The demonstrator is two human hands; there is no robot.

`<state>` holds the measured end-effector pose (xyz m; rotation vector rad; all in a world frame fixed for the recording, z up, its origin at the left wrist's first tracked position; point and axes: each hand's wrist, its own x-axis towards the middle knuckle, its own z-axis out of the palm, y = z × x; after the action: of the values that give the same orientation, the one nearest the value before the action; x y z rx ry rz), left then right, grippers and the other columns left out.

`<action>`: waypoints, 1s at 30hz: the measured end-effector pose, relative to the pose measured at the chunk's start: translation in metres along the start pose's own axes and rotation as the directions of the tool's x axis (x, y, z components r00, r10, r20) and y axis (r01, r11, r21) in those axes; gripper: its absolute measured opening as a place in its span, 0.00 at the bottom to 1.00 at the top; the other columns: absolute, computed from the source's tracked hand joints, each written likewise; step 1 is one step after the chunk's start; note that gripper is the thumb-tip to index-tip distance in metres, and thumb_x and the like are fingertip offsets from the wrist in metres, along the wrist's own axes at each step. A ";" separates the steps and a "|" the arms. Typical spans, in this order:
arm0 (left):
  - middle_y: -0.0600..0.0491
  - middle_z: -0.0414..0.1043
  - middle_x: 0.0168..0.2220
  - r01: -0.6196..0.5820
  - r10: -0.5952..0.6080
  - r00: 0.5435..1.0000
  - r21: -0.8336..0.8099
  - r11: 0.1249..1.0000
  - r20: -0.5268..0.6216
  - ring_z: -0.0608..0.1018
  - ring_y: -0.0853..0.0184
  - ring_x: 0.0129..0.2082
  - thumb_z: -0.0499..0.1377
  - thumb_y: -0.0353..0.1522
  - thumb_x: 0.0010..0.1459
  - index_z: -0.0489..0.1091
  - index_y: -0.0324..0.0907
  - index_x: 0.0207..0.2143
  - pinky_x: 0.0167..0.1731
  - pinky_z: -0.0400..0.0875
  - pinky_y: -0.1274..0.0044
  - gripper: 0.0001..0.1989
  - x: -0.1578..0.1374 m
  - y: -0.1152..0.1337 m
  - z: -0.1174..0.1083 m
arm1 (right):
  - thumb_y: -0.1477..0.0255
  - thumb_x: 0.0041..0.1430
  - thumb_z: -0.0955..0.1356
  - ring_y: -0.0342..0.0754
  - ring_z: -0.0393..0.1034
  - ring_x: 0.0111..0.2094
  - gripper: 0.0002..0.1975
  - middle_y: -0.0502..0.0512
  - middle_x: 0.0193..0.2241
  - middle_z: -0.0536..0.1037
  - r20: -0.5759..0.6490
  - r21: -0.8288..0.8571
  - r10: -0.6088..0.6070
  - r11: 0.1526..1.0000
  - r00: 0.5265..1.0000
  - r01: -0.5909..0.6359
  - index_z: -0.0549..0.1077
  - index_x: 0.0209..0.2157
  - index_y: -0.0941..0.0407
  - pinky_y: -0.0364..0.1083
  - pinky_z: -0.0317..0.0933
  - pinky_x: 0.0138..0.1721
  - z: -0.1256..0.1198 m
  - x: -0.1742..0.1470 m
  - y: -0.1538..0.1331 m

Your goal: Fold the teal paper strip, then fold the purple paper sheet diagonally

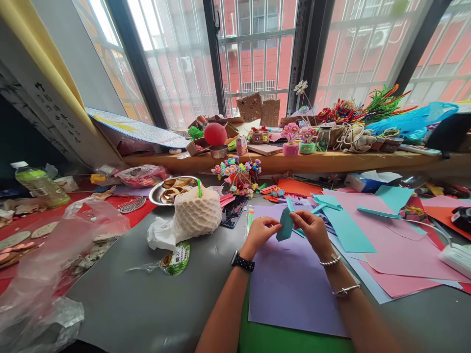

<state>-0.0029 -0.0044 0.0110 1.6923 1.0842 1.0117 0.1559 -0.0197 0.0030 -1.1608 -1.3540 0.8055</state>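
A small folded piece of teal paper (284, 228) is held up between my two hands, above a purple sheet (290, 294). My left hand (260, 235) pinches its left edge between thumb and fingers. On the other side, my right hand (313, 231) grips the paper near its upper right edge, with the fingers closed. Part of the fold is hidden behind the right fingers. Under the purple sheet lies something green (290, 338). Larger teal sheets (349, 230) and teal strips lie just right of my right hand.
To the left stand a net-wrapped coconut (196, 215) with a green straw and a metal dish (156, 192). A phone (234, 212) lies behind my left hand. Pink sheets (408, 245) and a white power strip (456, 260) are at right. Crocheted flowers (239, 174) stand ahead, below the cluttered windowsill (206, 160).
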 end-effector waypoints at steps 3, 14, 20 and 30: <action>0.53 0.70 0.22 0.054 -0.052 0.998 -0.089 0.995 0.032 0.71 0.71 0.22 0.59 0.37 0.42 0.70 0.38 0.23 0.21 0.64 0.80 0.10 0.000 -0.001 0.002 | 0.56 0.48 0.64 0.44 0.65 0.23 0.18 0.53 0.22 0.71 0.018 0.005 -0.013 1.000 1.000 0.013 0.70 0.27 0.58 0.43 0.62 0.26 0.000 0.000 -0.002; 0.50 0.71 0.26 0.173 -0.195 0.981 -0.488 0.855 0.006 0.75 0.67 0.25 0.62 0.39 0.39 0.68 0.34 0.30 0.27 0.71 0.75 0.18 0.001 0.001 0.000 | 0.58 0.44 0.67 0.45 0.69 0.23 0.17 0.51 0.21 0.72 0.189 0.040 0.082 0.995 0.978 -0.091 0.69 0.26 0.58 0.43 0.63 0.27 0.005 -0.002 -0.007; 0.50 0.70 0.31 0.103 -0.149 0.988 -0.505 0.857 -0.051 0.74 0.68 0.31 0.63 0.37 0.40 0.67 0.36 0.35 0.31 0.71 0.76 0.19 0.005 -0.003 -0.010 | 0.60 0.46 0.66 0.42 0.67 0.21 0.15 0.50 0.21 0.70 0.185 0.000 0.070 0.997 0.980 -0.072 0.69 0.27 0.58 0.42 0.62 0.26 0.001 0.000 -0.004; 0.55 0.70 0.25 0.116 -0.152 0.988 -0.462 0.879 -0.041 0.73 0.72 0.25 0.66 0.37 0.34 0.70 0.35 0.27 0.30 0.73 0.77 0.18 0.005 -0.007 -0.018 | 0.59 0.44 0.67 0.43 0.68 0.22 0.17 0.51 0.22 0.71 0.182 0.023 0.092 0.995 0.979 -0.097 0.71 0.29 0.59 0.43 0.63 0.27 0.000 0.000 -0.002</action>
<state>-0.0192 0.0063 0.0108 1.1882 0.9055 1.1446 0.1557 -0.0200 0.0047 -1.1559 -1.4369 1.0179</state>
